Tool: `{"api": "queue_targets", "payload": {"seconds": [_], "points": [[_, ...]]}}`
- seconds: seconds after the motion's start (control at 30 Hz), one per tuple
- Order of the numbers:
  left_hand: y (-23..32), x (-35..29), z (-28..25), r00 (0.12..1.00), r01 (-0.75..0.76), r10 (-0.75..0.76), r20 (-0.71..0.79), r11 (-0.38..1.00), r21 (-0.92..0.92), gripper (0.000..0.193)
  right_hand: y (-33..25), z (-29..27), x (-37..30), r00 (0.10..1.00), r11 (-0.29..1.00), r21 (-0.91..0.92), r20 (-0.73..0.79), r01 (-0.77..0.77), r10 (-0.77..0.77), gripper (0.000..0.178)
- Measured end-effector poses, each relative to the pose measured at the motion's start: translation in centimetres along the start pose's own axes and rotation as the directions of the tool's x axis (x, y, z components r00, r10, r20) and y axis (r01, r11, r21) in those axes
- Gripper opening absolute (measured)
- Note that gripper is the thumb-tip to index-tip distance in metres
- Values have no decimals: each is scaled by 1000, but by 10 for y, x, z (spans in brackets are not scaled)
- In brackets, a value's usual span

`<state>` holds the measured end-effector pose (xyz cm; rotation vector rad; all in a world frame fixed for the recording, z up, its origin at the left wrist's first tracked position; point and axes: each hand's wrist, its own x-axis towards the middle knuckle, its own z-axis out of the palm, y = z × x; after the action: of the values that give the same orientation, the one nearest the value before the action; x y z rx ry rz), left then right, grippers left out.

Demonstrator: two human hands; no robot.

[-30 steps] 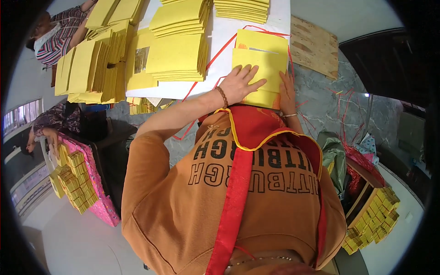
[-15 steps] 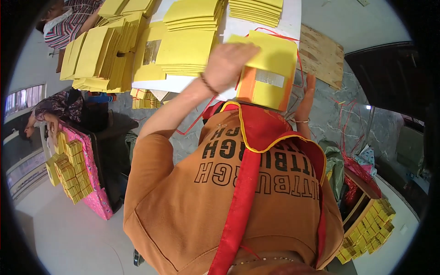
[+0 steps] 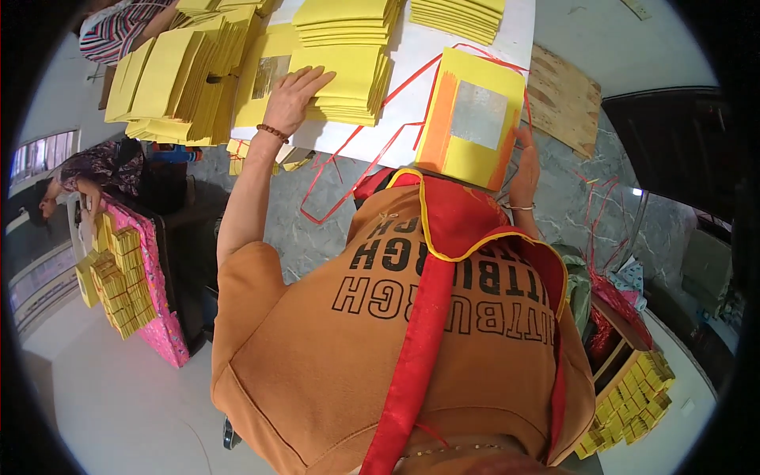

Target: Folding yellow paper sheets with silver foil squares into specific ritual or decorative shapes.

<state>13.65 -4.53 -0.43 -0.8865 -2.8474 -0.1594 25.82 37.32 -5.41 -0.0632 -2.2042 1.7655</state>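
My left hand (image 3: 294, 99) lies with its fingers stretched out on the near left corner of a stack of yellow paper sheets (image 3: 348, 75). My right hand (image 3: 524, 168) is upright, fingers extended, along the right side of a yellow paper bundle (image 3: 481, 73) at the table's near edge. On that bundle's top are a silver rectangle (image 3: 479, 116) and orange bands along two sides. Red string (image 3: 408, 83) runs on the table around the bundle and hangs in a loop over the front edge.
More yellow stacks (image 3: 170, 83) fill the left of the white table (image 3: 514, 32). A wooden board (image 3: 564, 99) lies to the right. At far left, a person leans over a pink-covered table (image 3: 168, 317) with small yellow bundles. A box of yellow bundles (image 3: 633, 404) stands at lower right.
My left hand has moved left from above the near bundle to the neighbouring stack. The silver rectangle, partly covered before, now shows whole. My right hand stays beside the bundle.
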Motion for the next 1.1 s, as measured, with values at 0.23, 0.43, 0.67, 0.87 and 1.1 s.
{"api": "queue_targets", "payload": {"seconds": [0.23,0.43,0.67,0.87,1.1], "points": [[-2,-2,10,980,33,-48,192,996,82,72,4,1,-1,1000,982,-191,9,-5,7,31],[2,3,2,946,1,-46,321,991,137,87,10,6,-3,978,852,-480,127,207,-166,40],[20,18,-41,930,-10,-49,365,988,157,90,13,5,-3,982,860,-475,123,187,-146,38],[116,41,-48,945,-305,322,-52,817,-490,54,19,7,-7,991,907,-400,87,132,-106,39],[174,31,21,853,-509,513,-93,779,-366,43,20,9,-6,995,944,-322,80,75,-52,36]]}}
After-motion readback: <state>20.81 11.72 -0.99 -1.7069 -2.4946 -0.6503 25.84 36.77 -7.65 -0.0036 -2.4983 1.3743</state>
